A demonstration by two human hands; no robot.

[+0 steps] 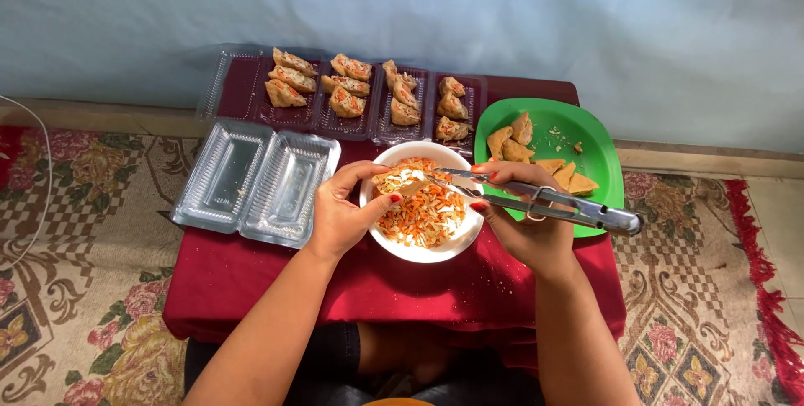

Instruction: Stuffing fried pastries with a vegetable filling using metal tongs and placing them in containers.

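While both forearms rise from the bottom edge and meet over the white bowl (456,243), the left hand (342,215) curls its fingers and thumb around a tan pastry pocket (394,178), holding it tilted above the bowl's 11 o'clock rim. The right hand (523,226) is clenched on a pair of metal tongs (536,201); its handle end juts toward 3 o'clock over the green plate (599,151), and its tips meet the pocket's open mouth. Shredded orange-and-white filling (423,218) lies in the bowl beneath. Whether the tong tips carry any filling is hard to make out, since pastry and shreds blur together there. At 9 o'clock of the bowl sits an empty clear plastic container (251,180); at 12 o'clock clear trays of filled pockets (352,88) stand in a row. Unfilled pastries (523,142) rest on the plate, which the right hand partly hides. The red tablecloth (251,276) covers the table.
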